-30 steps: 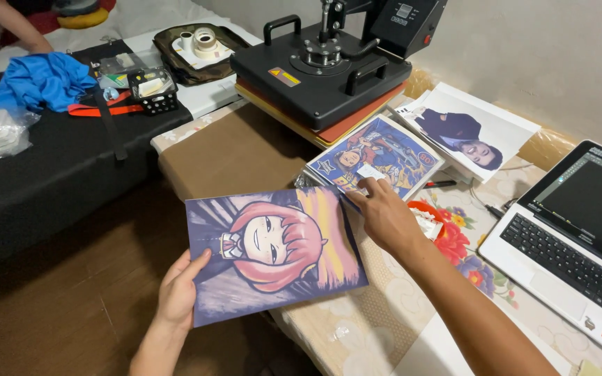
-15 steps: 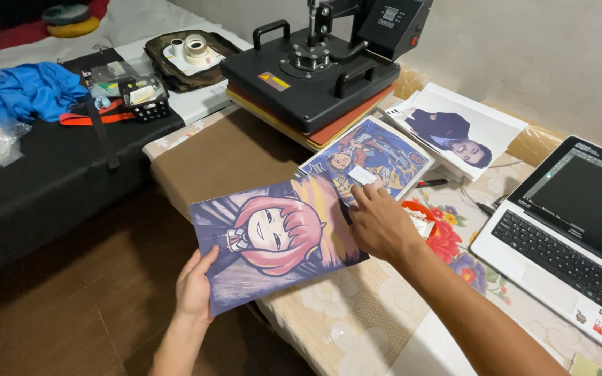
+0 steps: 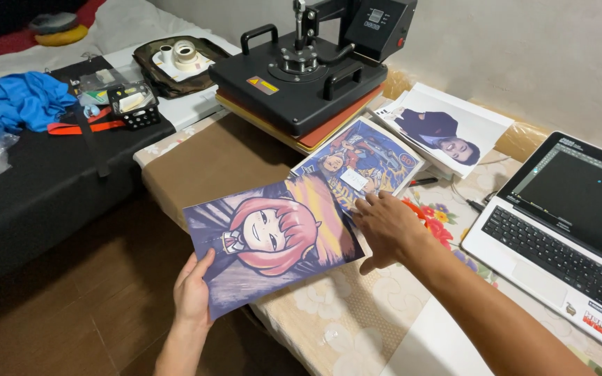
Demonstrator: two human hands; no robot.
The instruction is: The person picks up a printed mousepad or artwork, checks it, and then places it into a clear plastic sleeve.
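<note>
Brown floor, floral-clothed table (image 3: 357, 327). Left hand (image 3: 193, 296), fingers gripping the print (image 3: 273, 240) by its lower edge, holds it partly over the table; right hand (image 3: 388, 226), fingers spread flat, rests at its right edge. Supporting both edges should prevent creasing. Laptop (image 3: 559, 237) far right.

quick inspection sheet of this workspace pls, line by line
surface: table under a floral cloth
job's things: pink-haired cartoon print; second comic-style print beside the heat press
clutter: portrait prints, pen, blue cloth, tape rolls
grippers: left hand holds the cartoon print's lower edge; right hand rests open at its right edge
cables: thin cable near the laptop
surroundings: wooden floor, plain wall
</note>
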